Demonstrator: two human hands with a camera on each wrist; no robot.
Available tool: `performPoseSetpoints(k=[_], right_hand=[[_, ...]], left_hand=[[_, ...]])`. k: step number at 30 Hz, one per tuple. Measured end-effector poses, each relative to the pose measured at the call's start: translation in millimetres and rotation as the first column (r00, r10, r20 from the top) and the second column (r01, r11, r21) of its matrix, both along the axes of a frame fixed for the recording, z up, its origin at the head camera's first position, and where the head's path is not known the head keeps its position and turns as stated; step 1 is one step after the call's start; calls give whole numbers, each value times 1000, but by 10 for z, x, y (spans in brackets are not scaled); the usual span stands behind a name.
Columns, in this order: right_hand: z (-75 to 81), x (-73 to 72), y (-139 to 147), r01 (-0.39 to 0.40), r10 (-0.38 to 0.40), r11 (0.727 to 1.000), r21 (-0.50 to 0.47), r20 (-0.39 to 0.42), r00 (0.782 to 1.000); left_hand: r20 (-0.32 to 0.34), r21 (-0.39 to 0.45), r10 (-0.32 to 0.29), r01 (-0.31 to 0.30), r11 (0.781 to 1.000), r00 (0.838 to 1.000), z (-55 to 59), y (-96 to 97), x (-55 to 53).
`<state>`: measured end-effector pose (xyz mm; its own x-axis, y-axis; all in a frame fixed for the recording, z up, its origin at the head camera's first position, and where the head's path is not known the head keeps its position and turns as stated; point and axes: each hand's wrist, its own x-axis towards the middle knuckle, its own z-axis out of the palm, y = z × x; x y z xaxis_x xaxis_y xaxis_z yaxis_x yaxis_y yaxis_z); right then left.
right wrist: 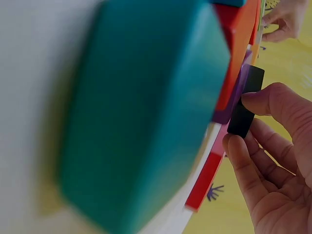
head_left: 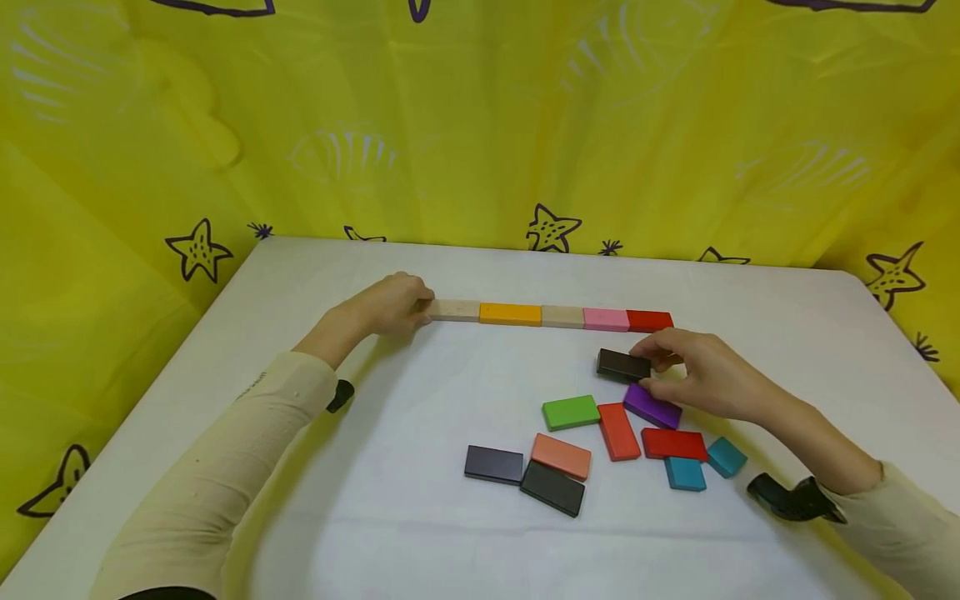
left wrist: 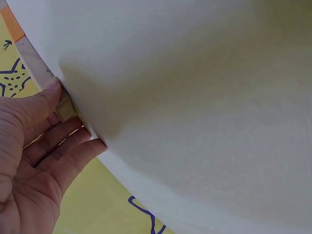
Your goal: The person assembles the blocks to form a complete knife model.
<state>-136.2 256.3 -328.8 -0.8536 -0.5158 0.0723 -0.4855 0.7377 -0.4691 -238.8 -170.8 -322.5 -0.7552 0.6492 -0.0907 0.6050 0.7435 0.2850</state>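
A straight row of flat blocks lies end to end near the table's far edge: a plain wooden block (head_left: pixel 456 311), an orange block (head_left: pixel 510 314), another plain wooden block (head_left: pixel 562 317), a pink block (head_left: pixel 606 319) and a red block (head_left: pixel 650 320). My left hand (head_left: pixel 390 307) pinches the left end of the first wooden block (left wrist: pixel 36 63), thumb and fingers on opposite sides. Between thumb and fingers, my right hand (head_left: pixel 701 371) holds a black block (head_left: pixel 622 365), just in front of the row's right end. A purple block (head_left: pixel 652 406) lies beneath that hand.
Nearer me lie loose blocks: green (head_left: pixel 572 412), orange-red (head_left: pixel 619 432), red (head_left: pixel 675 444), two blue ones, salmon (head_left: pixel 561 456), dark grey (head_left: pixel 493 464) and black (head_left: pixel 552 488). One blue block (right wrist: pixel 141 117) looms large in the right wrist view. A yellow patterned cloth (head_left: pixel 480 150) hangs behind the table.
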Motion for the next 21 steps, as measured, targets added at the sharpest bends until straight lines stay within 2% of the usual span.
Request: performPoseSetpoints(k=[7, 17, 21], right_hand=[[31, -102, -218, -9, 9, 1000, 4, 9, 1000], [56, -266, -532, -26, 26, 1000, 1, 67, 997], [70, -322, -639, -44, 43, 999, 13, 63, 997]], left_hand=[[-17, 10, -18, 18, 1000, 1000, -5, -9, -2], [-12, 2, -10, 10, 1000, 1000, 0, -7, -10], [-12, 1, -10, 10, 1000, 1000, 8, -8, -1]])
